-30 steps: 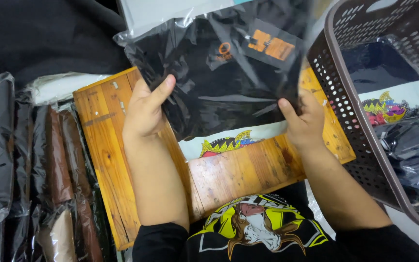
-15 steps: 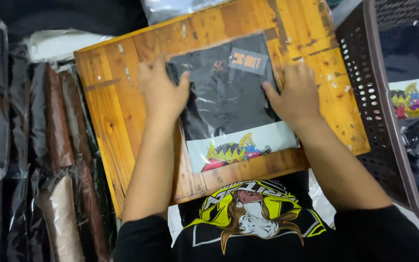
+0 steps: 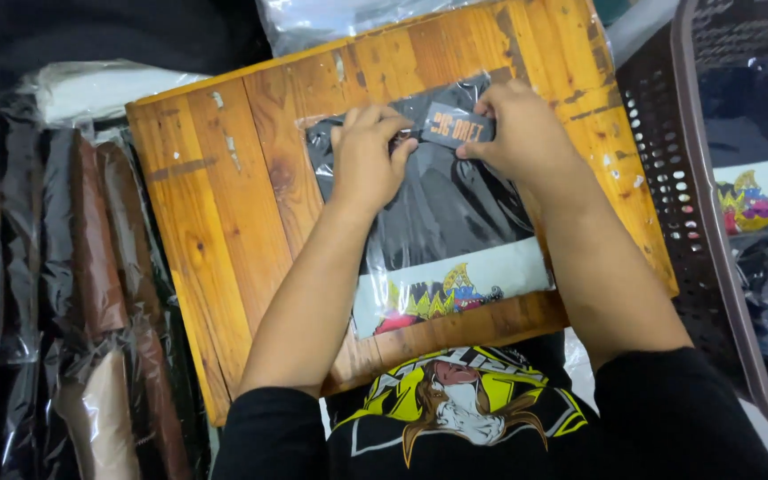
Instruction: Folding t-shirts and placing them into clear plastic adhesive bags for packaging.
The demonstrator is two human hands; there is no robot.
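Lying flat on the wooden board (image 3: 224, 231), one clear plastic bag (image 3: 446, 222) holds a folded black garment, and beneath its lower edge a second bagged garment (image 3: 455, 293) with a colourful print shows. Both hands work at the upper edge of the top bag. The left hand (image 3: 368, 156) has its fingers curled down and pressing on the bag's top left part; whether it pinches the film cannot be told. The right hand (image 3: 517, 129) has thumb and forefinger closed at the edge of the small dark label (image 3: 457, 127) at the top of the bag.

Judgement on handling: the package looks light and soft, bending readily; the film is glossy and likely slippery, so a hold at the edges or corners, with a flat palm to steady it, appears soundest.

Count: two bagged garments on the board; one board; one brown perforated basket (image 3: 668, 178) at the right, containing further bagged clothing; a row of bagged garments (image 3: 90, 267) at the left, number uncertain.
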